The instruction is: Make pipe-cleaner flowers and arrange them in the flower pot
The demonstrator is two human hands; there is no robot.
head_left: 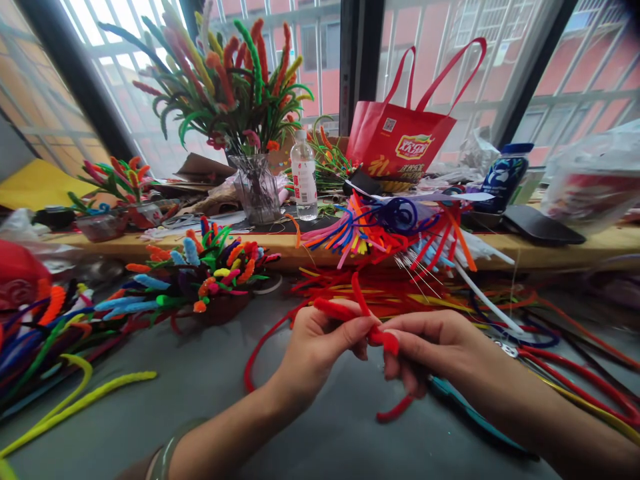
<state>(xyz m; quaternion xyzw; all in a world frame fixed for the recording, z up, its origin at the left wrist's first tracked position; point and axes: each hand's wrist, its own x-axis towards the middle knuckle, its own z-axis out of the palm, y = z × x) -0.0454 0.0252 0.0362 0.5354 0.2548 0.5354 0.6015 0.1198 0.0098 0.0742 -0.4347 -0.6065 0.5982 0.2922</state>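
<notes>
Both hands meet over the grey table (210,407), holding a red fuzzy stem (334,309). My left hand (320,347) pinches it between thumb and fingers, with one end pointing left and another standing up. The fingers of my right hand (430,347) are closed on the folded part of the same stem, close beside my left fingertips. A red end (395,408) hangs below my right fingers. Beneath my right hand and forearm lies a teal tool (475,417), partly hidden.
Bundled coloured stems (370,233) lie on a wooden ledge (550,248) beside a water bottle (304,177), a vase (256,190) and a red bag (400,137). Stem flowers (215,267) stand at the left; yellow-green stems (100,397) lie nearer. Loose red stems (345,290) lie behind my hands.
</notes>
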